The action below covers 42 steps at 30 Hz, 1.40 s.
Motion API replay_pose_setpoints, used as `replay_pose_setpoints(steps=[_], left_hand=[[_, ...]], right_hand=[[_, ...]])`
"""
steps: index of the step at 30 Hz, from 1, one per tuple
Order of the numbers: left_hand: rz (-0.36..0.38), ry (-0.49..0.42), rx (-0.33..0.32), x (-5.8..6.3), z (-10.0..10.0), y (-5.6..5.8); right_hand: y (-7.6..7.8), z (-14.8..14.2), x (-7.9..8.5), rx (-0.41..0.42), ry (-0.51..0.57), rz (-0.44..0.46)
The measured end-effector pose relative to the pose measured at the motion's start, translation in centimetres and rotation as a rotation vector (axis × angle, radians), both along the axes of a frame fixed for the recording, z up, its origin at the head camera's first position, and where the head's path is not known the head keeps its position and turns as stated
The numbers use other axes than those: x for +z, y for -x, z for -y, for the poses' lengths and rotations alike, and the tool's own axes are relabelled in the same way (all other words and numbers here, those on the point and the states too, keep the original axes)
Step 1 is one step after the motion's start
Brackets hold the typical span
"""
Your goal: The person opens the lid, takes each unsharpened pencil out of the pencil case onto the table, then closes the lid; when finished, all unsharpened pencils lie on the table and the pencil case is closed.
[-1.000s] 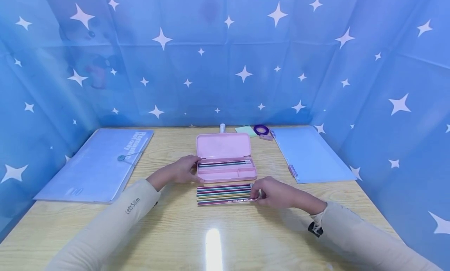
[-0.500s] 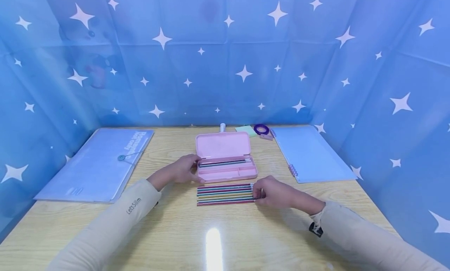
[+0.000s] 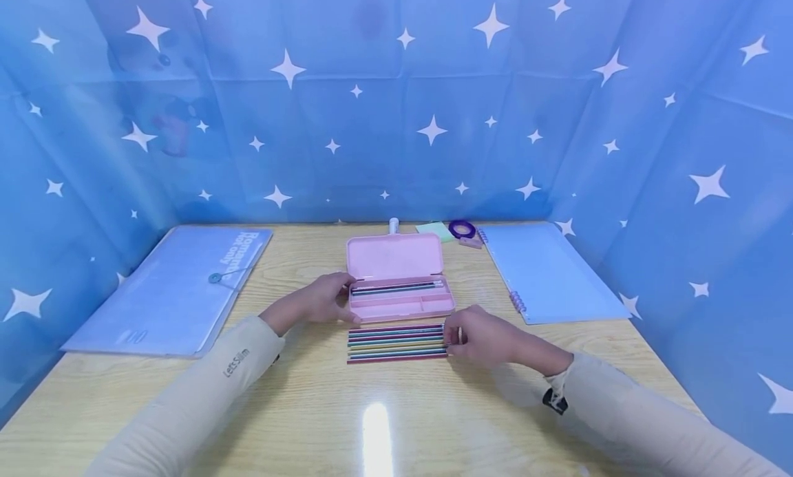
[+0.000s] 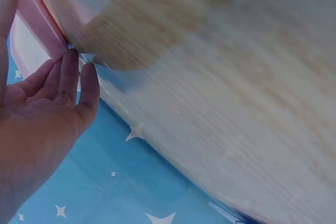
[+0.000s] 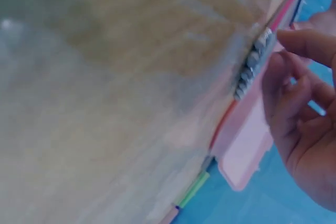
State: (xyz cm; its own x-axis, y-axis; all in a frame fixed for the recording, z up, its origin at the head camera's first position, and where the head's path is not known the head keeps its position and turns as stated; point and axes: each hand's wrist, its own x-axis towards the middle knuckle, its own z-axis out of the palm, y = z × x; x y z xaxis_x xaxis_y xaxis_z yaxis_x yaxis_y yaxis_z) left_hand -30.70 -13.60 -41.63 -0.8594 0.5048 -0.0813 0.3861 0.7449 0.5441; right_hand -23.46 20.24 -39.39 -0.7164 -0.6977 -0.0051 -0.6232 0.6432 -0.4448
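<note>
A pink pencil case (image 3: pixel 401 310) lies with its lid up, a few dark pencils (image 3: pixel 396 288) in its back compartment. My left hand (image 3: pixel 323 298) holds the case's left end, thumb at the front corner and fingers further back; the left wrist view shows the fingertips (image 4: pixel 70 59) against its pink side. In front of the case lies a row of several coloured pencils (image 3: pixel 396 343), side by side. At their right ends is my right hand (image 3: pixel 480 336), fingers bent, with a gap between thumb and fingers. The right wrist view has its fingertips close beside the pencil ends (image 5: pixel 253 66); contact is unclear.
A clear document folder (image 3: pixel 167 291) lies at left, and a ring-bound notebook (image 3: pixel 551 274) at right. Behind the case are a white-capped object (image 3: pixel 394 225), green sticky notes (image 3: pixel 435 230), a purple tape roll (image 3: pixel 461 229) and a small pinkish block (image 3: pixel 471 243).
The front pencils have been drawn level with the others in the row, their right ends now more even. My right hand has shifted slightly; the left hand stays at the case.
</note>
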Motion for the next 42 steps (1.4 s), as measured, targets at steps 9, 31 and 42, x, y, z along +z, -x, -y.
replay_pose_setpoints(steps=[9,31,42], left_hand=[[-0.002,0.002,0.004,0.1,0.2,0.0],[-0.033,-0.02,-0.036,0.2,0.2,0.1],[-0.033,-0.035,-0.043,0.0,0.2,0.1]], right_hand=[[5.1,0.2,1.0,-0.082,0.109,-0.059],[11.9,2.2,-0.5,-0.144,-0.043,-0.037],[12.1,1.3,-0.5,-0.036,-0.02,-0.024]])
